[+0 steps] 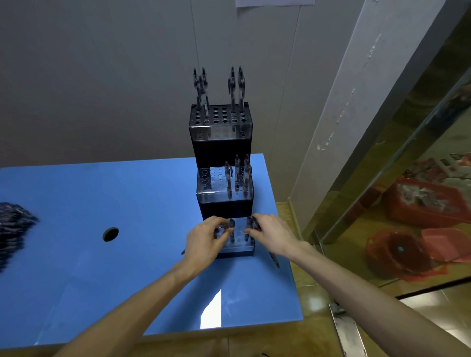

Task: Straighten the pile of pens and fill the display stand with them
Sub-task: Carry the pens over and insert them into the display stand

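Three-tier stand [224,142] at frame centre on blue table [102,267], left hand [206,239] pinching a pen [231,229] over the lowest tier, right hand [270,234] gripping pens [251,225] (count unclear), pile [12,229] at left edge

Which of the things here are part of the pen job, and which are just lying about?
Part of the job: display stand; pens already standing in it; pile of pens; left hand and right hand, each holding pens at the lowest tier.

Lying about: red baskets on the floor; paper on the wall.
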